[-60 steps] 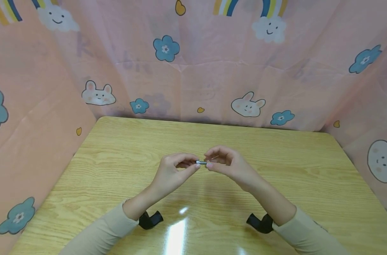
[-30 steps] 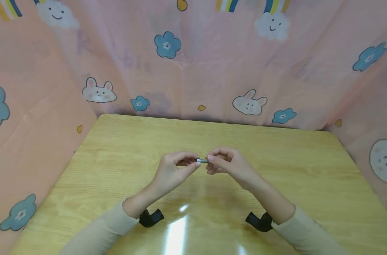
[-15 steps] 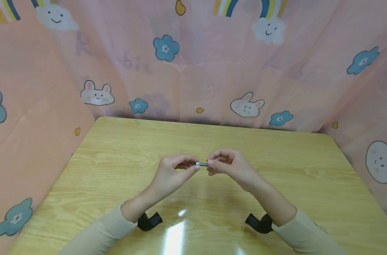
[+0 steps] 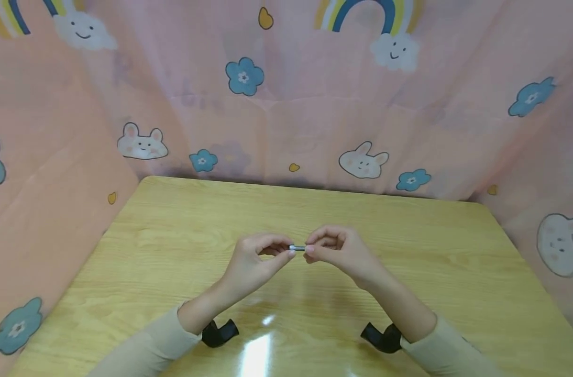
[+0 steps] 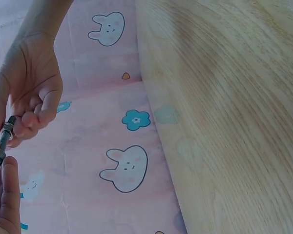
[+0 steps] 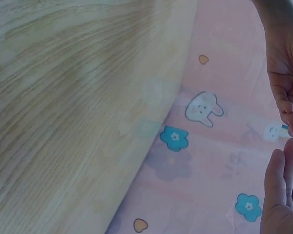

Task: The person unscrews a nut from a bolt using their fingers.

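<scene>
A small metal bolt (image 4: 299, 248) is held level above the table between both hands. My left hand (image 4: 252, 262) pinches its head end between thumb and fingers. My right hand (image 4: 345, 256) has thumb and fingertips at the other end, which they mostly cover in the head view. In the left wrist view the bolt's threaded shank (image 5: 4, 139) shows a dark socket head at the bottom. A nut (image 5: 8, 126) sits near the far end, between the right thumb and fingers. The right wrist view shows both hands at its right edge, with the bolt almost wholly out of sight.
A wood-grain table (image 4: 173, 214) lies under the hands. Pink printed cloth (image 4: 286, 125) hangs behind it and at both sides. Black wrist mounts (image 4: 220, 333) show below the sleeves. Light glares off the table's near part.
My right thumb and fingers have shifted around the bolt's end, the thumb rising and then dropping a little. The left hand keeps its pinch. The head view has tilted slightly up.
</scene>
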Demonstrator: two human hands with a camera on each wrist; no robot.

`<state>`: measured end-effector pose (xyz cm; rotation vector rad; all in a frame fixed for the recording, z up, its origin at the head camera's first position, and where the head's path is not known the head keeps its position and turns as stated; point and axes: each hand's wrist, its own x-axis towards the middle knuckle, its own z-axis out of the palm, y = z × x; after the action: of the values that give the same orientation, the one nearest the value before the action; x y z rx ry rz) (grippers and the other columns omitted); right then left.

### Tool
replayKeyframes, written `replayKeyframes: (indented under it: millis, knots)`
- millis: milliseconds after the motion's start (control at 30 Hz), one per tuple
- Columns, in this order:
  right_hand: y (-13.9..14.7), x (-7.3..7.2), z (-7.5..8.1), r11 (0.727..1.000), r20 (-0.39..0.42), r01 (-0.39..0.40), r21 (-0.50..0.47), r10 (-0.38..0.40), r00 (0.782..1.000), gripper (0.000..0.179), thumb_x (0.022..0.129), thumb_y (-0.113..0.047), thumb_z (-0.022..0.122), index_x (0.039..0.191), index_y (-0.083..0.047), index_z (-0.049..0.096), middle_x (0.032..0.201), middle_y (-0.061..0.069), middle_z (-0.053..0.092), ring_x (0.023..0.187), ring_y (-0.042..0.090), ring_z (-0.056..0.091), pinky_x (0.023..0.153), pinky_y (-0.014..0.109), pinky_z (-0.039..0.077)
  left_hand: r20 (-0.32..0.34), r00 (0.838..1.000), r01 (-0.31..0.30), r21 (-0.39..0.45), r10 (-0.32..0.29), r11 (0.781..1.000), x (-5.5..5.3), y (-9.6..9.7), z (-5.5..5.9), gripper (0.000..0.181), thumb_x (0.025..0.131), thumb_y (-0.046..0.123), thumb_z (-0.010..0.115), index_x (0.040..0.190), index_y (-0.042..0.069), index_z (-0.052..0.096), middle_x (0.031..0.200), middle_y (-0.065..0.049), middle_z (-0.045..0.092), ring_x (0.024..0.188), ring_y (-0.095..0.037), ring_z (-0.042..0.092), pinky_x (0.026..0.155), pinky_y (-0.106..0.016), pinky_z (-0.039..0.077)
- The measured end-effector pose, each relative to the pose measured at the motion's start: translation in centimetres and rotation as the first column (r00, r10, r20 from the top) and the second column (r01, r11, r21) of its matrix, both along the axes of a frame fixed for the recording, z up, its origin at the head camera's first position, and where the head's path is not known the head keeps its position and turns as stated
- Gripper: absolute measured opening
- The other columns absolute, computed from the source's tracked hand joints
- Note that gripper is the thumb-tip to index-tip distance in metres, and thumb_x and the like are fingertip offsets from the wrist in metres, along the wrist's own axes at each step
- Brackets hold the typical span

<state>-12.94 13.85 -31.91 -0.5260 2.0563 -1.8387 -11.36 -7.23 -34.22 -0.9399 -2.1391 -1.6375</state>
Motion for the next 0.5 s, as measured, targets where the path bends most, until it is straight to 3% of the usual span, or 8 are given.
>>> replayKeyframes:
  millis: [167, 367, 500]
  knots:
    - [-0.36, 0.03, -0.05, 1.0, -0.047, 0.001, 0.002, -0.001, 0.999, 0.022, 0.083, -0.006, 0.068, 0.101, 0.004, 0.059, 0.094, 0.007, 0.061, 0.085, 0.018, 0.062, 0.075, 0.032, 0.055, 0.021, 1.0, -0.022, -0.002, 0.022, 1.0, 0.11, -0.4, 0.09, 0.012, 0.084, 0.003, 0.069, 0.095, 0.0, 0.069, 0.087, -0.006, 0.068, 0.076, -0.013, 0.064, 0.069, -0.026, 0.056]
    - [-0.35, -0.16, 0.03, 0.999, -0.048, 0.036, 0.006, -0.035, 0.998, 0.02, 0.091, -0.011, 0.062, 0.099, 0.007, 0.061, 0.086, 0.008, 0.065, 0.077, 0.019, 0.066, 0.076, 0.036, 0.056, 0.038, 0.999, -0.02, -0.005, 0.021, 1.0, -0.02, -0.43, 0.3, 0.013, 0.084, 0.004, 0.069, 0.096, -0.001, 0.069, 0.087, -0.006, 0.068, 0.077, -0.013, 0.064, 0.069, -0.026, 0.056]
    - [-0.09, -0.08, 0.09, 0.998, -0.054, 0.057, 0.008, -0.056, 0.997, 0.018, 0.085, -0.006, 0.067, 0.097, 0.006, 0.061, 0.091, 0.009, 0.063, 0.082, 0.019, 0.064, 0.075, 0.035, 0.056, 0.045, 0.999, -0.008, -0.004, 0.008, 1.0, -0.13, -0.37, 0.29, 0.014, 0.084, 0.003, 0.069, 0.096, -0.001, 0.069, 0.088, -0.006, 0.068, 0.077, -0.013, 0.064, 0.07, -0.026, 0.056]
